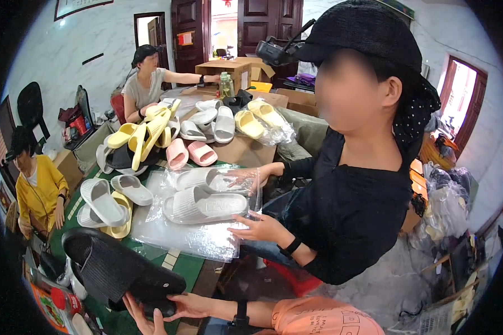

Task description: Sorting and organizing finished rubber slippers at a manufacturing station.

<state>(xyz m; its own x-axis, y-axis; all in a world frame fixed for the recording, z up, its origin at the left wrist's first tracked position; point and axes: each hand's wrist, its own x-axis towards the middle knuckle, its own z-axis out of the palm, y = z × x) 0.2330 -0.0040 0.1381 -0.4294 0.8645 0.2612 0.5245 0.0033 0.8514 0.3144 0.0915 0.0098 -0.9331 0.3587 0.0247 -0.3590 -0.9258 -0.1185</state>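
Black slide sandal (120, 268) is resting in our hands (190, 306) at the bench's near edge; loosely cupped, it could be slipping off.

Black slipper (123, 271): matt ribbed rubbery foam.

The room is evenly lit by daylight from an open doorway (224, 28) at the back, which is blown out to white, and a bright window (463, 95) on the right. Glare glints off the clear plastic bag (195, 237). Shadows are soft. Fisheye distortion bends edges, and black vignette fills the corners.
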